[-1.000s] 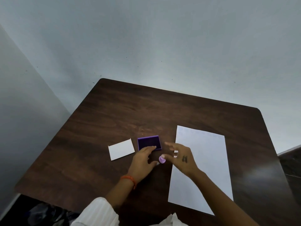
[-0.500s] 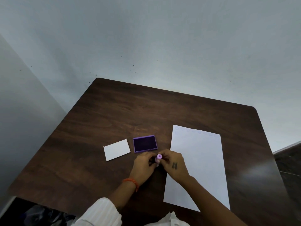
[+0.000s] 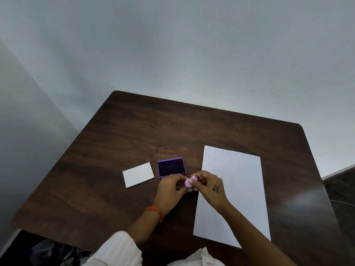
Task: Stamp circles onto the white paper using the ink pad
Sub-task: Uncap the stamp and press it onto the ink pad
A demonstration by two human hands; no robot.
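Observation:
A large white paper (image 3: 233,191) lies on the right half of the dark wooden table (image 3: 134,131), with a faint row of stamped circles along its far edge. An open purple ink pad (image 3: 171,167) sits left of the paper. Just in front of the pad, a small lilac round stamp (image 3: 190,181) is pinched between both hands. My left hand (image 3: 170,191) grips it from the left and my right hand (image 3: 208,187) from the right, partly over the paper's left edge. The stamp's lower part is hidden by fingers.
A small white card (image 3: 138,174) lies left of the ink pad. Grey walls close in behind and to the left of the table. The table's near edge runs by my sleeve (image 3: 117,250), and a dark floor shows at right.
My hands came together around the stamp, just in front of the ink pad. A second ago the right fingers were spread and the left hand touched the pad's edge.

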